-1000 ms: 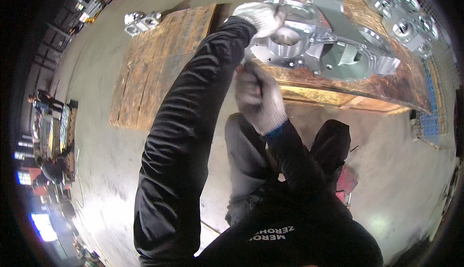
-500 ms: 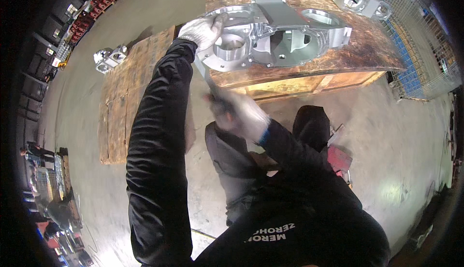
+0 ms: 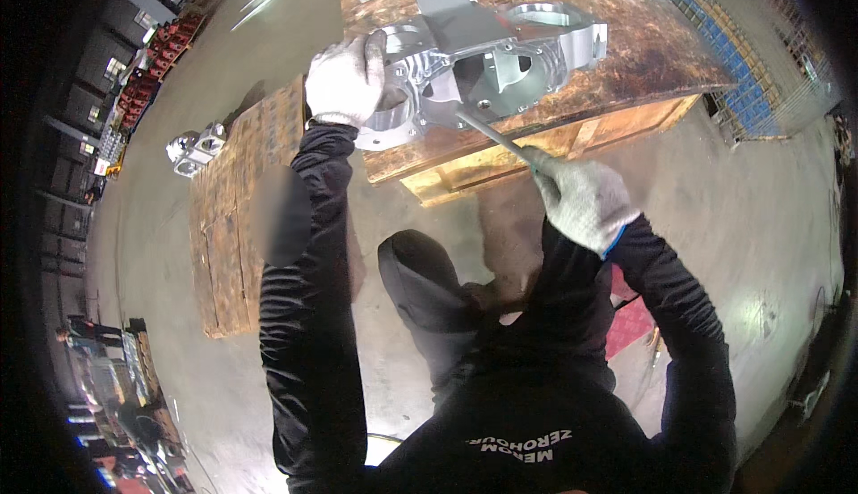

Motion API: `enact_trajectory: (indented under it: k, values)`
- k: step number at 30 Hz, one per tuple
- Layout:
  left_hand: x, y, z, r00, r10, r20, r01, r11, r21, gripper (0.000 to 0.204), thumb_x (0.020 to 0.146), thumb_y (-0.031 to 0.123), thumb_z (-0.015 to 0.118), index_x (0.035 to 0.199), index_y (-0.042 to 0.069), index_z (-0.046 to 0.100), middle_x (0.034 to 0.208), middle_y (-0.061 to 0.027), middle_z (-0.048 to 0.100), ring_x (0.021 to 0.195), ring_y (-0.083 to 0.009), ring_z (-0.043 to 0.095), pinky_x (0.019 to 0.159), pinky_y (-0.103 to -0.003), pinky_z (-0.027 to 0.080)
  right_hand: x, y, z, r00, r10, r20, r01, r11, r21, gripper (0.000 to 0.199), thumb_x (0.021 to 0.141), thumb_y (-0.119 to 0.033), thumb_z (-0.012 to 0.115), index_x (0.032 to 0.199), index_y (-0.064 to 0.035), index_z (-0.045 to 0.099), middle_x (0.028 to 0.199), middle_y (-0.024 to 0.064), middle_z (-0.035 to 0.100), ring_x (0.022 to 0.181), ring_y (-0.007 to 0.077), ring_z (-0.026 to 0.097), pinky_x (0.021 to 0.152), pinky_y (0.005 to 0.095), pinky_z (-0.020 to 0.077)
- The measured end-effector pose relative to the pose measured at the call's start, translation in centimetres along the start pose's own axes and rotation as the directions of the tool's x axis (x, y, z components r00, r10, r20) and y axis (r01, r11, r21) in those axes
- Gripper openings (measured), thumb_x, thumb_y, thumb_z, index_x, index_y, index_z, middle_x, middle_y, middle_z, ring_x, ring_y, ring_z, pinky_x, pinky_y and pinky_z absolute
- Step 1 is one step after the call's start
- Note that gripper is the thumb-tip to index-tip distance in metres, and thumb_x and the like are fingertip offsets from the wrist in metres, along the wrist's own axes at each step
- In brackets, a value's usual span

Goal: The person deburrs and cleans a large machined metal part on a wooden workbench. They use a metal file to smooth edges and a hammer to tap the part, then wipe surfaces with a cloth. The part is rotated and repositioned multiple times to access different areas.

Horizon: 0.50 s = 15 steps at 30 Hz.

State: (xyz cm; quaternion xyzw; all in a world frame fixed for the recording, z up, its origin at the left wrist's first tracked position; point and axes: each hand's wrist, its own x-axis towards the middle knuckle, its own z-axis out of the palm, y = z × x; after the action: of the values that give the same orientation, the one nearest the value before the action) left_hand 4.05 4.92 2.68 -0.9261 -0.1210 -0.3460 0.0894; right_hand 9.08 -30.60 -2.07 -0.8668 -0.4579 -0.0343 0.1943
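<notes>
From where I stand, the silver casting (image 3: 465,33) lies along the near edge of the wooden crate (image 3: 648,60), with one end right by the near left corner. That is what bothers me: a hard push toward that corner could, I reckon, set the part sliding or tipping off, since I see no clamp on it.

The gloved left hand (image 3: 347,83) sits half-curled over that same end. Its fingertips are out of my sight, so I can't tell whether it grips the metal or just presses down; if it only presses, the casting could twist.

The gloved right hand (image 3: 585,199) is closed around one end of a slim grey tool (image 3: 494,135), whose tip reaches the casting's near side; whether it actually touches, I can't make out. Should the tip skid on that smooth metal, it could score the surface or run across toward the left hand. The tool slants in over the near edge, and a low stroke might catch the crate's wood instead.
</notes>
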Motion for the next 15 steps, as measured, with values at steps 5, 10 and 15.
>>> enact_trajectory:
  k: [5, 10, 15]
  values:
    - [0.3, 2.2, 2.3, 0.995, -0.101, 0.021, 0.099, 0.991, 0.086, 0.067, 0.105, 0.048, 0.038, 0.067, 0.008, 0.075, 0.062, -0.0165, 0.068, 0.061, -0.0347, 0.070, 0.067, -0.045, 0.057, 2.9, 2.2, 0.4, 0.978, 0.150, 0.145, -0.147, 0.989, -0.036, 0.028, 0.096, -0.022, 0.058, 0.121, -0.0130, 0.068, 0.077, 0.0202, 0.069, 0.075, 0.0404, 0.070, 0.066, 0.0538, 0.0544]
    - [-0.4, 0.2, 0.8, 0.991, -0.133, 0.022, 0.125, 0.969, 0.211, 0.065, 0.104, 0.048, 0.039, 0.067, 0.009, 0.075, 0.064, -0.0166, 0.070, 0.062, -0.0341, 0.071, 0.064, -0.045, 0.057, 0.0, 0.7, -0.9, 1.000, -0.026, -0.007, 0.026, 0.997, 0.075, 0.039, 0.094, -0.018, 0.063, 0.133, -0.0150, 0.067, 0.074, 0.0202, 0.066, 0.066, 0.0409, 0.067, 0.058, 0.0488, 0.0519]
    - [-0.3, 0.8, 2.5, 0.996, -0.039, -0.083, 0.049, 0.992, 0.116, 0.059, 0.103, 0.046, 0.046, 0.067, 0.008, 0.074, 0.063, -0.0167, 0.069, 0.060, -0.0328, 0.071, 0.059, -0.044, 0.056, 0.5, 1.0, -1.9, 0.993, 0.062, 0.103, -0.060, 0.998, -0.024, 0.030, 0.093, -0.016, 0.062, 0.122, -0.0093, 0.067, 0.073, 0.0213, 0.067, 0.069, 0.0405, 0.068, 0.060, 0.0514, 0.0522]
